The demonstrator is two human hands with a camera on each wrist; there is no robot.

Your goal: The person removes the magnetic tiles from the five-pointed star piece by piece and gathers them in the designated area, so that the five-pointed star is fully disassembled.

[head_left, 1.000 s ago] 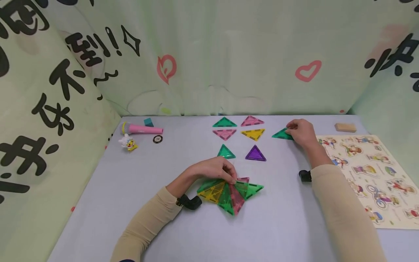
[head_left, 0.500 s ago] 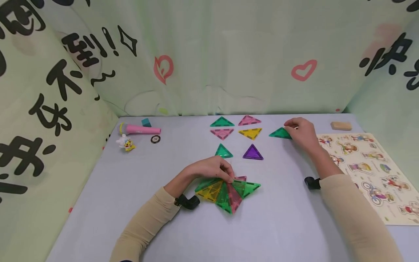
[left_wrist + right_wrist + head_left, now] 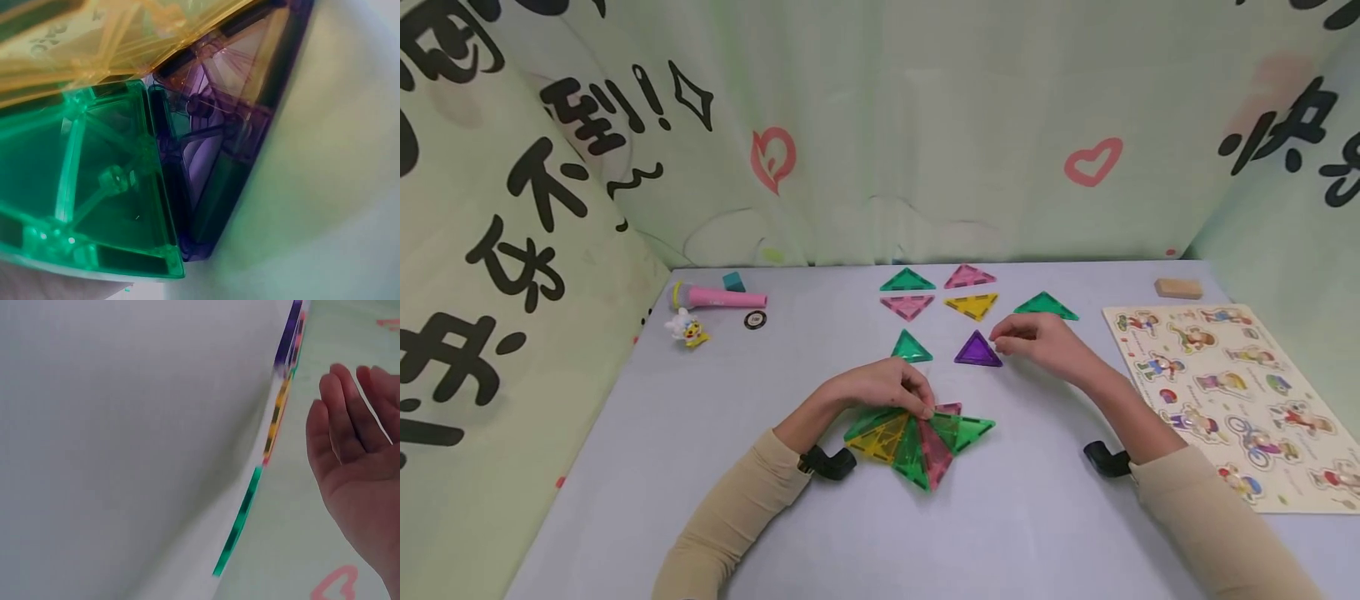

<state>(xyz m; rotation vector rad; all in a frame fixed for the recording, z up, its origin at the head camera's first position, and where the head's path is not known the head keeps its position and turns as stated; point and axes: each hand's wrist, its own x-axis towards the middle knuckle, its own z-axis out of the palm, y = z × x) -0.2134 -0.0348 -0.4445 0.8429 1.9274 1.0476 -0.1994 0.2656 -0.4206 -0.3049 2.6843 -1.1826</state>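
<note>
My left hand (image 3: 887,385) pinches the top of a fan of see-through magnetic tiles (image 3: 910,442), triangles in green, yellow and pink. Up close in the left wrist view are a green tile (image 3: 106,181), a yellow one (image 3: 125,37) and a purple one (image 3: 212,162) of that fan. Beside a purple triangle tile (image 3: 978,350) hovers my right hand (image 3: 1052,348), fingers loosely bent and holding nothing in the right wrist view (image 3: 356,456). Just behind it a green triangle tile (image 3: 1047,304) lies flat on the table.
Behind the fan lie loose triangles: green (image 3: 912,347), pink (image 3: 907,307), yellow (image 3: 972,306) and others. At right are a picture board (image 3: 1217,400) and a wooden block (image 3: 1178,288). A pink toy microphone (image 3: 726,297), small figurine (image 3: 687,327) and black disc (image 3: 756,319) sit back left.
My right hand has let go of the green triangle tile and moved left and nearer, to beside the purple tile. The left hand still holds the fan in place.
</note>
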